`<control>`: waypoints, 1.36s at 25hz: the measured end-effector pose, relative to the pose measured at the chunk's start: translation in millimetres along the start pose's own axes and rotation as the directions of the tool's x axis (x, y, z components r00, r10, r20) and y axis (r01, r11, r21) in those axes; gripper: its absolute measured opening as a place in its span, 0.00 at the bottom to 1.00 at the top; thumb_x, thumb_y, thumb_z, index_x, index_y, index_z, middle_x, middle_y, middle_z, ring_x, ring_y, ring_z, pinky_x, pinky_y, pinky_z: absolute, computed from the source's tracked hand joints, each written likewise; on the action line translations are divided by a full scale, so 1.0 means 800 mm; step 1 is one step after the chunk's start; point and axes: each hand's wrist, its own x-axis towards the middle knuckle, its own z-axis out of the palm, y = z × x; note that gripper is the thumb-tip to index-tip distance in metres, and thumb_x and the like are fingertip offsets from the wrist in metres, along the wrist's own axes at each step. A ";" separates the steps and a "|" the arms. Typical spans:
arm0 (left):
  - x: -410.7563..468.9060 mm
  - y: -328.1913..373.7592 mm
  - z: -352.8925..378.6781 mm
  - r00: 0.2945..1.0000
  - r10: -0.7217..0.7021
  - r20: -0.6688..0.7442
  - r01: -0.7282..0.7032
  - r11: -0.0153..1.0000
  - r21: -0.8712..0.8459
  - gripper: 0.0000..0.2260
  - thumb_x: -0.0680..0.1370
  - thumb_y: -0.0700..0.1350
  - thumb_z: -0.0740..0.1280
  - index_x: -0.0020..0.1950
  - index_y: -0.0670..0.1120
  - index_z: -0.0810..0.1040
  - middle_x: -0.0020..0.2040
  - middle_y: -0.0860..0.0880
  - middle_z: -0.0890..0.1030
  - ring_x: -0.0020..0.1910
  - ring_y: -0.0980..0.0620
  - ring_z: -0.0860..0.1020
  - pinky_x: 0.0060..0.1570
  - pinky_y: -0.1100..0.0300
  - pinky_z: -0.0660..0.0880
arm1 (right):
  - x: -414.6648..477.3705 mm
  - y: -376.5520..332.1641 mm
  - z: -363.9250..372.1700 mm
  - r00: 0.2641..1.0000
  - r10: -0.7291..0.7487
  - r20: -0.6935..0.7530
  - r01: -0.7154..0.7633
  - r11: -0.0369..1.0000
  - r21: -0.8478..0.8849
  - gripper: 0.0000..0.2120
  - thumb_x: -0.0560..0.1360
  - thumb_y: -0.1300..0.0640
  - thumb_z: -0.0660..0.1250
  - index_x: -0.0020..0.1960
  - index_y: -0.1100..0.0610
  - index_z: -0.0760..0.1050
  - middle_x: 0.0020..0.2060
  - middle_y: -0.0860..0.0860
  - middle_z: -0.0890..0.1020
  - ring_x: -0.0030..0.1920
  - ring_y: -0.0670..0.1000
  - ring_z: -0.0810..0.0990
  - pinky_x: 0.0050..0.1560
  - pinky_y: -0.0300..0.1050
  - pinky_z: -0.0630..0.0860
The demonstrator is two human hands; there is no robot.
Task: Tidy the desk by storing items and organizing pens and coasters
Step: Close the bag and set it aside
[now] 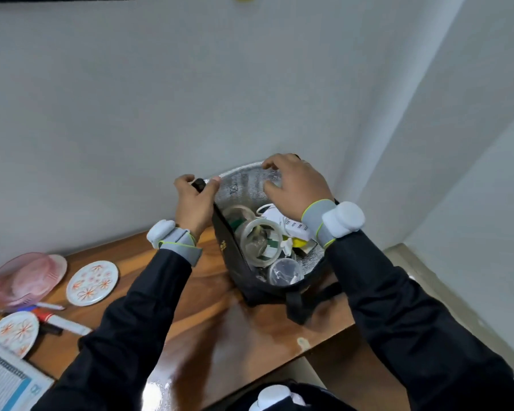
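Observation:
A black insulated bag (235, 262) with a silver lining stands open at the desk's far right corner. Inside lie a glass jar, clear plastic cups, white cables and papers. My left hand (195, 203) grips the bag's left rim. My right hand (297, 185) holds the far edge of the silver lining. Two round floral coasters lie at the left, one (92, 282) farther back and one (15, 332) nearer. Between them lie pens, among them a red-and-white marker (61, 321).
A pink cap (27, 277) sits at the far left by the wall. A spiral notebook (3, 378) lies at the lower left. The wooden desk (220, 336) ends at the right near the room's corner, with floor beyond.

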 end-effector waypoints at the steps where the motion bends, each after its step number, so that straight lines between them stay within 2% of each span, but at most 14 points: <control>1: 0.008 0.003 0.005 0.998 -0.066 -0.006 0.066 0.997 -0.038 0.27 0.78 0.54 0.68 0.69 0.43 0.61 0.57 0.46 0.74 0.54 0.48 0.75 0.56 0.53 0.72 | 0.004 0.016 -0.005 1.000 0.019 0.001 -0.019 1.000 -0.010 0.16 0.75 0.52 0.63 0.63 0.48 0.73 0.62 0.50 0.75 0.61 0.57 0.73 0.58 0.50 0.73; 4: 0.025 0.015 0.015 0.982 -0.171 -0.074 0.155 0.969 -0.192 0.25 0.77 0.51 0.70 0.69 0.42 0.67 0.60 0.44 0.75 0.52 0.48 0.76 0.58 0.49 0.76 | 0.011 0.040 -0.008 0.999 0.024 0.021 -0.024 1.000 -0.009 0.17 0.76 0.51 0.63 0.64 0.48 0.72 0.63 0.51 0.74 0.62 0.58 0.72 0.58 0.49 0.71; 6: 0.026 0.023 0.019 0.980 -0.089 -0.176 0.048 0.973 -0.226 0.20 0.76 0.45 0.71 0.65 0.41 0.71 0.55 0.45 0.75 0.50 0.49 0.76 0.52 0.59 0.76 | 0.012 0.042 -0.002 0.999 -0.006 0.036 0.005 1.000 0.025 0.17 0.76 0.50 0.63 0.64 0.48 0.72 0.64 0.51 0.73 0.62 0.58 0.71 0.58 0.49 0.71; 8: 0.018 0.033 0.025 0.973 0.004 -0.232 -0.063 0.967 -0.246 0.16 0.76 0.39 0.71 0.61 0.43 0.71 0.49 0.49 0.73 0.44 0.56 0.74 0.42 0.69 0.73 | 0.015 0.040 0.003 0.998 -0.054 0.021 0.052 0.996 0.066 0.17 0.76 0.49 0.63 0.65 0.48 0.72 0.64 0.50 0.72 0.62 0.57 0.71 0.59 0.50 0.71; 11: 0.001 0.047 0.027 0.964 0.070 -0.257 -0.152 0.937 -0.314 0.23 0.75 0.35 0.71 0.65 0.46 0.65 0.41 0.52 0.75 0.36 0.60 0.75 0.42 0.67 0.74 | 0.024 0.026 0.007 0.986 -0.169 -0.003 0.168 0.975 0.143 0.17 0.76 0.50 0.63 0.64 0.49 0.72 0.63 0.49 0.73 0.61 0.57 0.72 0.58 0.49 0.71; 13: -0.010 0.057 0.026 0.977 0.033 -0.209 -0.116 0.910 -0.399 0.30 0.75 0.35 0.71 0.72 0.45 0.60 0.38 0.51 0.79 0.38 0.56 0.78 0.47 0.59 0.77 | 0.027 0.018 0.010 0.977 -0.213 -0.008 0.211 0.963 0.167 0.17 0.76 0.50 0.63 0.64 0.49 0.72 0.62 0.49 0.74 0.61 0.56 0.72 0.58 0.50 0.71; 15: -0.025 0.069 0.022 0.979 0.069 -0.192 -0.139 0.914 -0.381 0.27 0.74 0.33 0.71 0.69 0.43 0.64 0.34 0.52 0.78 0.37 0.52 0.78 0.44 0.56 0.78 | 0.026 0.013 0.010 0.969 -0.248 -0.018 0.247 0.948 0.202 0.15 0.76 0.49 0.64 0.61 0.50 0.73 0.59 0.49 0.75 0.59 0.56 0.73 0.57 0.52 0.73; 17: -0.037 0.082 0.017 0.981 0.129 -0.144 -0.172 0.927 -0.335 0.17 0.74 0.30 0.69 0.59 0.42 0.70 0.35 0.50 0.75 0.36 0.50 0.76 0.39 0.57 0.76 | 0.020 0.010 0.011 0.966 -0.249 -0.071 0.259 0.936 0.240 0.11 0.76 0.48 0.64 0.56 0.51 0.74 0.53 0.48 0.77 0.55 0.55 0.74 0.53 0.51 0.73; 21: -0.049 0.097 0.022 0.984 0.162 -0.075 -0.177 0.940 -0.292 0.12 0.73 0.27 0.64 0.52 0.41 0.73 0.40 0.44 0.76 0.40 0.48 0.75 0.39 0.56 0.73 | -0.002 0.006 -0.001 0.952 -0.277 -0.126 0.303 0.902 0.306 0.08 0.76 0.46 0.64 0.51 0.49 0.74 0.44 0.45 0.77 0.46 0.51 0.77 0.47 0.51 0.75; 25: -0.065 0.092 0.033 0.975 0.220 -0.041 -0.223 0.953 -0.206 0.10 0.73 0.24 0.62 0.48 0.36 0.77 0.35 0.50 0.81 0.33 0.57 0.78 0.33 0.65 0.74 | -0.028 0.004 -0.017 0.952 -0.269 -0.143 0.299 0.916 0.268 0.09 0.76 0.46 0.64 0.51 0.50 0.75 0.46 0.47 0.78 0.48 0.53 0.77 0.48 0.51 0.75; 27: -0.082 0.084 0.034 0.963 0.270 0.003 -0.264 0.944 -0.197 0.12 0.73 0.24 0.63 0.48 0.37 0.80 0.37 0.50 0.83 0.36 0.59 0.80 0.38 0.66 0.76 | -0.050 0.002 -0.022 0.962 -0.237 -0.137 0.261 0.946 0.192 0.13 0.77 0.45 0.63 0.53 0.53 0.75 0.46 0.51 0.78 0.48 0.56 0.77 0.46 0.50 0.74; 30: -0.105 0.068 0.028 0.931 0.356 0.080 -0.344 0.929 -0.133 0.13 0.73 0.23 0.64 0.54 0.34 0.79 0.43 0.46 0.81 0.40 0.63 0.80 0.45 0.67 0.76 | -0.082 -0.009 -0.020 0.981 -0.163 -0.104 0.173 0.981 0.089 0.16 0.77 0.43 0.61 0.51 0.56 0.75 0.43 0.54 0.77 0.46 0.59 0.77 0.44 0.52 0.73; 32: -0.114 0.054 0.025 0.927 0.354 0.122 -0.344 0.934 -0.096 0.14 0.73 0.25 0.65 0.56 0.35 0.79 0.49 0.41 0.81 0.50 0.54 0.81 0.56 0.58 0.76 | -0.102 -0.013 -0.017 0.992 -0.107 -0.062 0.112 0.990 0.088 0.16 0.77 0.43 0.61 0.47 0.56 0.73 0.40 0.51 0.74 0.45 0.58 0.76 0.40 0.49 0.70; 34: -0.120 0.036 0.016 0.924 0.362 0.121 -0.370 0.928 0.048 0.14 0.74 0.29 0.66 0.56 0.41 0.81 0.59 0.39 0.79 0.62 0.44 0.75 0.68 0.51 0.69 | -0.127 -0.022 -0.010 0.996 -0.080 -0.030 0.082 0.995 0.060 0.15 0.77 0.43 0.60 0.43 0.54 0.71 0.38 0.49 0.72 0.43 0.57 0.75 0.38 0.47 0.65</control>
